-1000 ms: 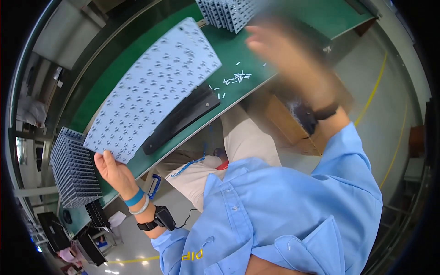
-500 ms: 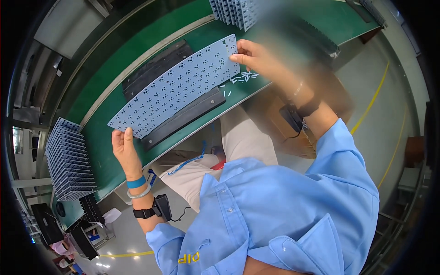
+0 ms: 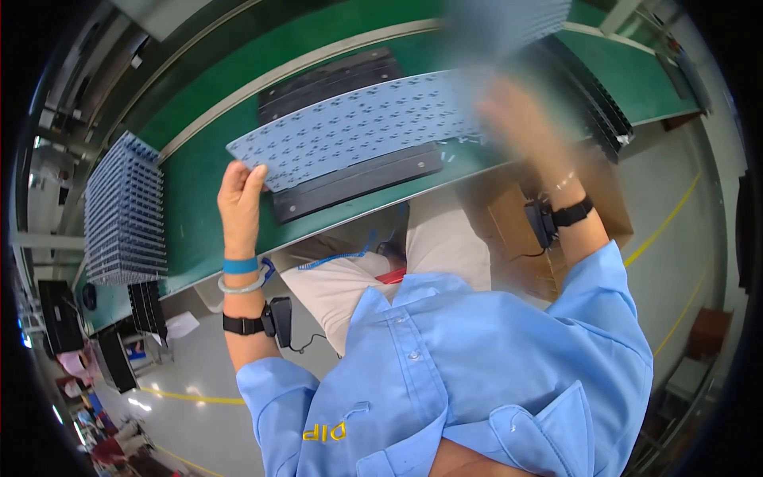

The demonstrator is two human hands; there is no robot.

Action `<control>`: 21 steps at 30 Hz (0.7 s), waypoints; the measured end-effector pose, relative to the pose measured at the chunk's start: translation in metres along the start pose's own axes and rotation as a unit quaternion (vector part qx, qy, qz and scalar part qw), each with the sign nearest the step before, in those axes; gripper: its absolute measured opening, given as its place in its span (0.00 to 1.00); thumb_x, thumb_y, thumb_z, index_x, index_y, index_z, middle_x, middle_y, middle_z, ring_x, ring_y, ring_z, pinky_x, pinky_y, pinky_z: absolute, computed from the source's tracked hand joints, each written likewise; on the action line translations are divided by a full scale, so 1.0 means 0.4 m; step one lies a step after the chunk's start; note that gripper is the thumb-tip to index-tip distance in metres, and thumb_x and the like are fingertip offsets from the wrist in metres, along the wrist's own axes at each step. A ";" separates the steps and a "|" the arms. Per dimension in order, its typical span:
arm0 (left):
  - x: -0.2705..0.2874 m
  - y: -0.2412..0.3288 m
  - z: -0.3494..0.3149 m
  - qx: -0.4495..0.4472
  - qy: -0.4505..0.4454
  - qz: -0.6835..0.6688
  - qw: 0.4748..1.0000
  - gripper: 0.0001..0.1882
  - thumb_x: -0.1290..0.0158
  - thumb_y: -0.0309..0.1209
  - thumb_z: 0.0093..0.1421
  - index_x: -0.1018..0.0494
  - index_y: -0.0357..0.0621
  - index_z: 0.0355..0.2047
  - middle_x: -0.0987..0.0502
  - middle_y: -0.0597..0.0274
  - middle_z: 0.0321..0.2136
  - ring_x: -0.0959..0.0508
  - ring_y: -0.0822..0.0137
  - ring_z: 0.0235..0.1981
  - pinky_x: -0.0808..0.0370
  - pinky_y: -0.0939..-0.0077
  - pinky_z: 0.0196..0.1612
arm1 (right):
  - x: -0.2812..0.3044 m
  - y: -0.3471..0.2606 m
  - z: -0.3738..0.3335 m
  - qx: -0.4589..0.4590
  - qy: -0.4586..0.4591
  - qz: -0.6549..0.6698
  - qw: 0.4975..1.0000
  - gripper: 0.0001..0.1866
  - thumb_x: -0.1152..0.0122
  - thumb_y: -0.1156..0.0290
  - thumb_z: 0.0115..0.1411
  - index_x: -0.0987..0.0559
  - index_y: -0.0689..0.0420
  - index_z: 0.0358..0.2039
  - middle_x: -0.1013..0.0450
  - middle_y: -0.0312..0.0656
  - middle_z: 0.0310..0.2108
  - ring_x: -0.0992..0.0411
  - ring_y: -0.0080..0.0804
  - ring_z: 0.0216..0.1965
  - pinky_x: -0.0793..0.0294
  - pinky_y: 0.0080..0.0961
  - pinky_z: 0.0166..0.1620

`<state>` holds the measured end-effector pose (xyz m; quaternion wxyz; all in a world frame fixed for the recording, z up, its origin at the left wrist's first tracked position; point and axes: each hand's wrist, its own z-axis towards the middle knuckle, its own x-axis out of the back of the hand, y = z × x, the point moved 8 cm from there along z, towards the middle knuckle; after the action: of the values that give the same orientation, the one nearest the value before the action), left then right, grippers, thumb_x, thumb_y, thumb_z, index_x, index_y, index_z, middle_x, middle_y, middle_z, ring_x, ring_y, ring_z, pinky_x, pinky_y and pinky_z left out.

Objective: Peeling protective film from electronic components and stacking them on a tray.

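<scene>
Blue board; left edge in left hand (green benchtop farther left).

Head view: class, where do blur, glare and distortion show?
Head view: right hand blurred, left hand sharper, board soft at its right end; head view: white glare spots on the floor; head view: edges of the green table bend, fisheye-style.

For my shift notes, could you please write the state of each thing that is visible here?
left hand, closed on the circuit board's left end
right hand, blurred near the board's right end; grip unclear
circuit board, held, spotted face toward the camera
front black bar, lying on the green table
rear black bar, partly hidden by the board
white pieces, loose on the table
</scene>
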<state>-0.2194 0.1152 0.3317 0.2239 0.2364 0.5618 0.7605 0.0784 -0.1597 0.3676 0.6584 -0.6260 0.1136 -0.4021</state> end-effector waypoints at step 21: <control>-0.061 -0.077 0.105 0.133 -0.123 0.146 0.973 0.07 0.49 0.32 0.59 0.30 0.41 0.33 0.31 0.73 0.22 0.35 0.82 0.21 0.39 0.87 0.23 | -0.008 0.011 0.051 -0.156 -0.073 -0.090 0.981 0.15 0.43 0.65 0.58 0.26 0.60 0.43 0.30 0.31 0.25 0.34 0.15 0.24 0.38 0.12 0.20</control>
<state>-0.1721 0.1403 0.3102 0.1444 0.4353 0.5857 0.6682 0.0913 -0.1430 0.3662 0.5202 -0.7564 0.0697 -0.3904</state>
